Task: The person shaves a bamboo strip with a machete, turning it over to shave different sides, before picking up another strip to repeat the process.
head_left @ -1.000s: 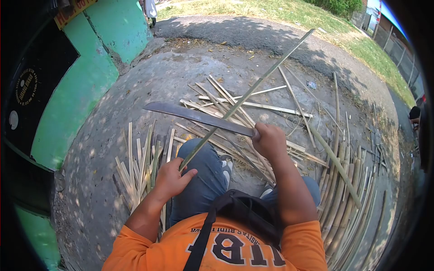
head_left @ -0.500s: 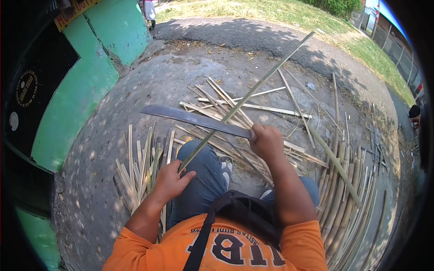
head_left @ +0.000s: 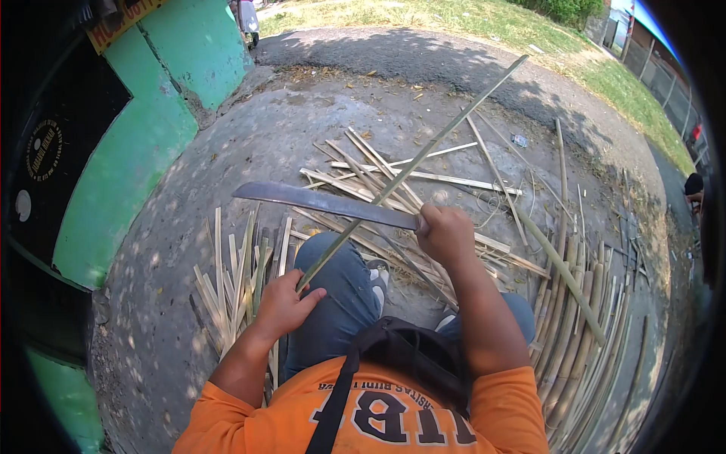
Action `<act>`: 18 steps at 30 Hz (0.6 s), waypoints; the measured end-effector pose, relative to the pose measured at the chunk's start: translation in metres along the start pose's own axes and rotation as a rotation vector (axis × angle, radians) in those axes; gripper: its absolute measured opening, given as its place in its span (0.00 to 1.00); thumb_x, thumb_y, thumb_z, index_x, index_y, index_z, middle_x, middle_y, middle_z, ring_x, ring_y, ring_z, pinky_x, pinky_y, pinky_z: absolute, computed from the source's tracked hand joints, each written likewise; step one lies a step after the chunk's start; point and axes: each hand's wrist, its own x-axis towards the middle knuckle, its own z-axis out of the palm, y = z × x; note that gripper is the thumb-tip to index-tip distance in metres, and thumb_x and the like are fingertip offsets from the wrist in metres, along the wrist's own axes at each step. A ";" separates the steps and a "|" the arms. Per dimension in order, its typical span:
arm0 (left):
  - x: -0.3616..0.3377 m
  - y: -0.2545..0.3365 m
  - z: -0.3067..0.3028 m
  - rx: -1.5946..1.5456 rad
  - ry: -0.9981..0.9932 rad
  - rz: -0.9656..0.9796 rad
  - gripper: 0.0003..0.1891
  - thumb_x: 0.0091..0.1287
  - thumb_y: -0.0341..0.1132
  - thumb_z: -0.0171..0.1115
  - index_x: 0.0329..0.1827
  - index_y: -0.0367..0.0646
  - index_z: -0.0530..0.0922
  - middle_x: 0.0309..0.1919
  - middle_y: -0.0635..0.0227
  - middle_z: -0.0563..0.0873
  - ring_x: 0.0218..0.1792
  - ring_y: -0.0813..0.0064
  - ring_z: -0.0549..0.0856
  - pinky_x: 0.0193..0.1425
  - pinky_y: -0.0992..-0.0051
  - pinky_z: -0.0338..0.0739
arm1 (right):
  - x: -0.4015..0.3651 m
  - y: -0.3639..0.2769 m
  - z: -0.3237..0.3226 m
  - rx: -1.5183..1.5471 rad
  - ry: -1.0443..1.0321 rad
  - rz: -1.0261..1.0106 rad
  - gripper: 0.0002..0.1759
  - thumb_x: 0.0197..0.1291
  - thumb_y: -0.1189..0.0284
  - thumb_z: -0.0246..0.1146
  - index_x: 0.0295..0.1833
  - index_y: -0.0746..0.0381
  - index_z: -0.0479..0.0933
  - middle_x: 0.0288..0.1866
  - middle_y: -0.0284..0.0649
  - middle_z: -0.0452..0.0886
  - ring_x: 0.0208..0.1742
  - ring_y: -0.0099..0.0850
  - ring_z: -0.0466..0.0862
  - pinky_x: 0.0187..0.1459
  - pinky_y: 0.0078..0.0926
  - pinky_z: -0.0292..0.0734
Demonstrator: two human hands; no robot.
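Closed round a machete's handle, my right hand (head_left: 444, 238) holds the broad blade of the machete (head_left: 325, 203) pointing left in front of my knees. The blade crosses a long, thin bamboo strip (head_left: 439, 138) about its lower third. My left hand (head_left: 286, 299) grips that strip near its lower end, just over my left thigh. From there the strip slants up and away to the right. Its bottom end is hidden by my left hand. Below the crossing, split bamboo pieces (head_left: 363, 168) lie scattered on the ground.
Upright-leaning bamboo slats (head_left: 234, 284) are bunched at my left. Long bamboo poles (head_left: 567, 318) lie in a row at my right. A green wall (head_left: 128, 166) stands on the left, and a paved road (head_left: 393, 64) runs across the back. Another person (head_left: 693, 189) is at the far right edge.
Almost nothing differs. The machete and my right hand have shifted very slightly toward the left, while the strip stays nearly in place in my left hand.
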 end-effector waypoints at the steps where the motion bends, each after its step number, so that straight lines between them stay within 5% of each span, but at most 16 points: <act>1: -0.001 -0.001 -0.002 -0.002 0.011 0.008 0.22 0.63 0.49 0.77 0.38 0.36 0.82 0.25 0.54 0.85 0.27 0.56 0.87 0.35 0.61 0.79 | 0.002 0.008 -0.003 -0.021 0.011 0.065 0.07 0.54 0.68 0.68 0.31 0.57 0.77 0.26 0.46 0.83 0.30 0.51 0.85 0.34 0.52 0.80; 6: -0.002 0.002 -0.003 0.004 0.014 -0.028 0.22 0.63 0.48 0.77 0.38 0.36 0.82 0.25 0.54 0.85 0.27 0.55 0.86 0.34 0.61 0.78 | 0.002 0.020 -0.005 -0.017 0.030 0.188 0.06 0.58 0.66 0.67 0.34 0.57 0.79 0.29 0.48 0.84 0.32 0.52 0.86 0.36 0.53 0.80; 13: 0.000 0.002 0.002 -0.006 0.014 -0.010 0.22 0.63 0.48 0.77 0.38 0.35 0.82 0.25 0.54 0.85 0.28 0.54 0.87 0.35 0.60 0.78 | -0.003 -0.009 -0.011 0.017 -0.084 -0.116 0.07 0.52 0.68 0.68 0.31 0.57 0.77 0.26 0.42 0.83 0.28 0.48 0.85 0.35 0.48 0.80; 18: -0.006 -0.003 -0.002 0.029 0.029 0.015 0.21 0.63 0.48 0.77 0.37 0.36 0.82 0.25 0.54 0.85 0.28 0.53 0.86 0.35 0.60 0.78 | 0.000 0.015 -0.003 0.043 -0.012 0.018 0.05 0.54 0.69 0.66 0.32 0.58 0.78 0.26 0.46 0.83 0.30 0.52 0.85 0.35 0.52 0.80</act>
